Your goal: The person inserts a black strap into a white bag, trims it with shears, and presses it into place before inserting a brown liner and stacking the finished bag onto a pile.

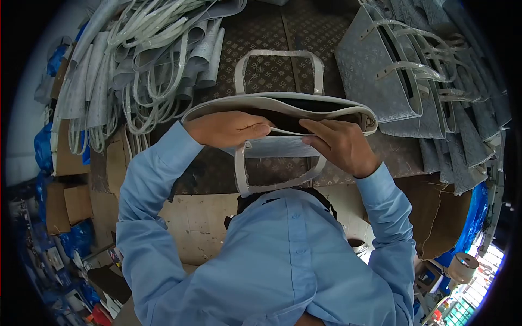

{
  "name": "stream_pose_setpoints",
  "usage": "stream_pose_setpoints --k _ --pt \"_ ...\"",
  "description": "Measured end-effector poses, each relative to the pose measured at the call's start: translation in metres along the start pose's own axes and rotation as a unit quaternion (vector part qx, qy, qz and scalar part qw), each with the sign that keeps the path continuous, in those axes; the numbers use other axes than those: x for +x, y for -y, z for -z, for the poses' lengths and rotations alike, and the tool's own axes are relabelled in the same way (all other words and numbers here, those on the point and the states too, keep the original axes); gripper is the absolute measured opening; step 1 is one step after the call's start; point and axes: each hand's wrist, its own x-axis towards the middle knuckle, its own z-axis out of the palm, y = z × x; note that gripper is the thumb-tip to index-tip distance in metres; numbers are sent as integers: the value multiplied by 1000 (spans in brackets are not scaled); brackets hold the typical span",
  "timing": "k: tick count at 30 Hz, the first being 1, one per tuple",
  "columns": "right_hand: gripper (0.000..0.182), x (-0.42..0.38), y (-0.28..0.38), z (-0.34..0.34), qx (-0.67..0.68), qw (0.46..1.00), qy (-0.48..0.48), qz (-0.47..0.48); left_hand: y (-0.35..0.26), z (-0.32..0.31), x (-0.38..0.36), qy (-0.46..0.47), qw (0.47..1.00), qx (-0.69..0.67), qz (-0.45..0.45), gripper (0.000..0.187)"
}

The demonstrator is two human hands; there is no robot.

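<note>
A pale grey tote bag (272, 148) stands on the table in front of my body, its mouth facing up and showing a dark inside. One strap handle (280, 54) lies toward the far side and the other handle (285, 186) hangs toward me. My left hand (228, 129) is closed on the near rim at the left, thumb along the edge. Farther right, my right hand (342, 144) pinches the same rim between thumb and fingers. Some fingertips are hidden by the bag's edge.
Grey rolled pieces with strap handles (155, 70) are heaped at the left on the dark patterned table (266, 27). Several similar grey tote bags (375, 70) stand at the right beside more grey material. Cardboard boxes (76, 204) sit below at the left.
</note>
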Motion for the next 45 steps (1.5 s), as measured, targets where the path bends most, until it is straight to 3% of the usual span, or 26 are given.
stream_pose_setpoints --k 3,5,11,18,20,23,25,27,29,35,39,45 --pt "34 0 0 -4 -24 999 11 24 -7 -8 -4 -1 999 24 40 40" --pt "34 0 -3 -6 -29 998 18 45 -4 -15 -9 -61 996 59 -41 48" --pt "41 -1 -6 -9 -40 996 18 78 1 -20 -11 -39 986 161 -20 45" --pt "44 -1 -1 -4 -66 992 62 90 -12 -20 -6 -28 984 178 2 41" --pt "42 -3 -1 -5 -71 991 61 93 -16 -29 -2 -72 950 304 -6 36" --pt "40 -4 0 -5 -82 990 77 83 -20 -44 6 -151 936 309 -70 30" --pt "37 -6 0 3 -4 994 74 81 -22 -42 4 -129 935 321 -74 28" --pt "36 -19 -11 21 -14 997 43 58 -23 -40 3 -100 933 334 -91 26" --pt "34 -33 -25 38 7 1000 2 10 -24 -40 2 -105 938 327 -46 26" --pt "26 -36 -28 34 18 997 68 -11 -41 -64 45 -178 903 371 -123 30" --pt "26 -41 -34 40 37 997 56 -48 -40 -59 48 -128 902 401 -97 30" --pt "22 -49 -45 40 0 993 117 18 -37 -56 50 -143 898 401 -110 34"
